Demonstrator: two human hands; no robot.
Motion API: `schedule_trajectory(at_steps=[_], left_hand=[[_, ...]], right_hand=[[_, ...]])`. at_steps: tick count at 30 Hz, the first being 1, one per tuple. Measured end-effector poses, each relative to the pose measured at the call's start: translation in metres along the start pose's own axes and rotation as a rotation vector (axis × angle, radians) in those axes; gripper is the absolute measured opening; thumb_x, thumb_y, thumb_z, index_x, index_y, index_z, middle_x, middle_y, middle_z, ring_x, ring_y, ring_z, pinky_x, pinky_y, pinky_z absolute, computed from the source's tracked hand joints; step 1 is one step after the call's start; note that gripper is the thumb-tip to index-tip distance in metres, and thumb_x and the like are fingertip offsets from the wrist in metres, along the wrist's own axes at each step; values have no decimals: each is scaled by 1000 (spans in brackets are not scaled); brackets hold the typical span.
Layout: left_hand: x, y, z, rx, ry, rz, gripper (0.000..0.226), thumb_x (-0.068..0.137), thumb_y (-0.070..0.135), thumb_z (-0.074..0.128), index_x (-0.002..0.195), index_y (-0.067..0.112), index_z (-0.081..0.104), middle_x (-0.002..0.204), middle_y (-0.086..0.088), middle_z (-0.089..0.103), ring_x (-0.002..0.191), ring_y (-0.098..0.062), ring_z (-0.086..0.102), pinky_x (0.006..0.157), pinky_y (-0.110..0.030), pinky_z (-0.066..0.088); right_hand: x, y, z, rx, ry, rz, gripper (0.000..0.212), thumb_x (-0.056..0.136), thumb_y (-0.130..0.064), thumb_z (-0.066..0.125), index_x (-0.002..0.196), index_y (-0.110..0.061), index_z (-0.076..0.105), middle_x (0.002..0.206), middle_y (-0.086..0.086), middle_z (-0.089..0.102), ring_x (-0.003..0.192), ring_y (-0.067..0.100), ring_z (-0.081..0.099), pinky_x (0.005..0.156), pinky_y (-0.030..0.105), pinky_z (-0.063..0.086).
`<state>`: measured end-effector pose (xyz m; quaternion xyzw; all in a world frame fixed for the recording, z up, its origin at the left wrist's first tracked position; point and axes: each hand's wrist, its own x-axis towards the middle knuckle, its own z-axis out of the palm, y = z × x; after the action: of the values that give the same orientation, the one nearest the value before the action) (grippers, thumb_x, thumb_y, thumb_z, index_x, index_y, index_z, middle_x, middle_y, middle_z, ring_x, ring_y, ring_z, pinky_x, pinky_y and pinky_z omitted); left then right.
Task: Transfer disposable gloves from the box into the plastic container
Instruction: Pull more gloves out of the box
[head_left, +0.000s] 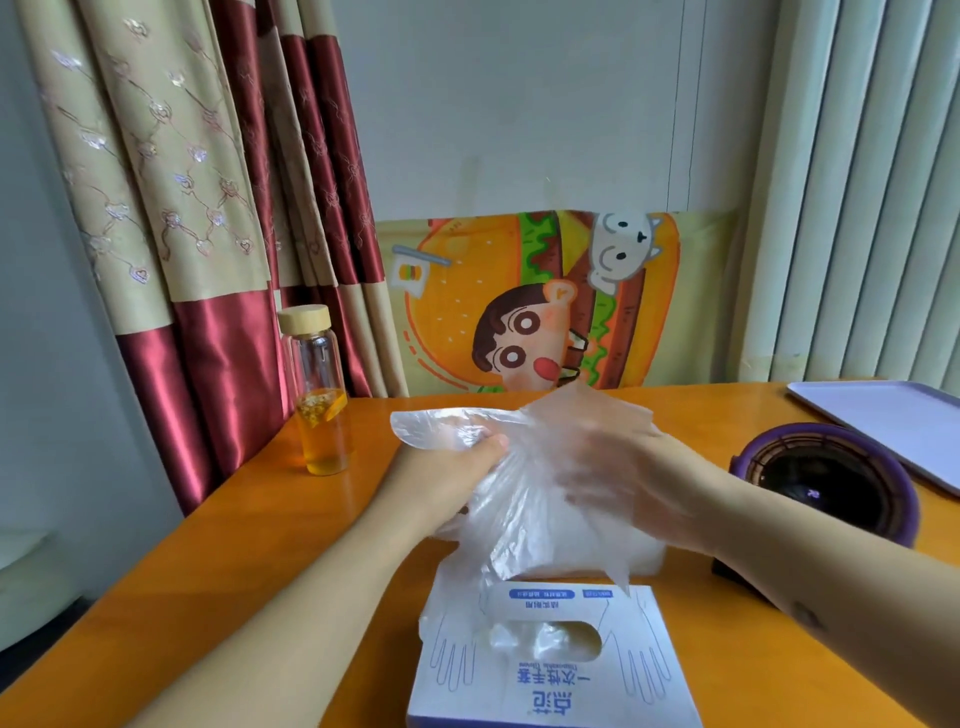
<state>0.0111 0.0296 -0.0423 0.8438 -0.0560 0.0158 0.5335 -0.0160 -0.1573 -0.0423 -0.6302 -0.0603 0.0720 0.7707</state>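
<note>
- Table (249, 519): orange top; everything below stands on it or is held over it.
- Curtain (171, 208): beige and dark red, hanging at the far left behind the table.
- Cartoon cloth (519, 312): burger print, upright against the wall at the table's far edge.
- Tray (893, 421): pale, flat, at the far right corner, partly out of view.
- Round purple device (831, 483): dark grille on top, just beside my right forearm, in front of the tray.
- Box (550, 686): white and blue, nearest me, opening facing up; crumpled clear film shows in the opening.
- Gloves (530, 499): a loose clear bunch held up over the table beyond the box, its lower edge hanging down to the box's far end.
- Pale shape (649, 558): just behind the box, mostly hidden under the gloves; I cannot tell what it is.
- Left hand (452, 467): fingers curled, gripping the bunch at its left side.
- Right hand (639, 483): blurred and seen through the film, against the bunch's right side; I cannot tell whether it grips.
- Bottle (317, 389): glass, wooden cap, amber liquid in the lower part, upright near the curtain.
</note>
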Motion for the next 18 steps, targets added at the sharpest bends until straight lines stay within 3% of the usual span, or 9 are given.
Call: schedule_trajectory(at_steps=[2,5,7,9,12,15,18], left_hand=[[2,0,-5,-12,62,84,28,93,31,58,90,5,67,76,-5,64,58,-2,55,44,-6,36],[5,4,-16,36,113,78,30,92,27,58,79,0,62,77,-17,62,64,-12,53,52,-19,36],[9,7,-21,52,148,81,28,92,26,58,71,8,53,67,-10,50,60,-12,47,50,-18,31],[13,7,-23,24,146,90,18,90,26,59,80,12,56,77,-8,52,66,-14,48,55,-23,32],[19,9,-19,-20,135,74,16,90,27,60,78,16,56,80,1,57,67,-6,48,57,-19,33],[22,12,-14,-90,89,52,18,90,28,61,74,26,54,77,11,54,68,0,47,57,-17,34],[29,11,-8,-129,66,22,16,89,32,64,75,28,55,78,12,56,69,1,49,56,-17,34]], right_hand=[[-2,-3,-6,12,153,-92,20,97,-20,48,105,-9,63,99,15,66,87,27,62,77,36,50],[-12,-14,-5,25,219,-229,21,95,-26,49,98,-7,56,107,17,64,93,27,62,80,35,51],[-17,-15,-4,-77,194,-293,25,85,-33,57,86,-9,62,107,16,66,101,25,62,90,39,50],[-21,-13,-1,-291,130,-318,30,77,-37,60,81,-8,67,102,6,68,111,13,59,99,39,46],[-23,-8,4,-553,89,-308,13,83,-28,70,77,-17,71,99,-16,68,120,-5,46,96,22,39],[-20,-3,4,-712,86,-340,9,83,-22,70,78,-30,73,125,-21,51,121,-14,37,97,18,35],[-17,1,5,-863,75,-391,10,82,-35,70,88,-43,71,134,-21,43,119,-11,40,97,15,33]])
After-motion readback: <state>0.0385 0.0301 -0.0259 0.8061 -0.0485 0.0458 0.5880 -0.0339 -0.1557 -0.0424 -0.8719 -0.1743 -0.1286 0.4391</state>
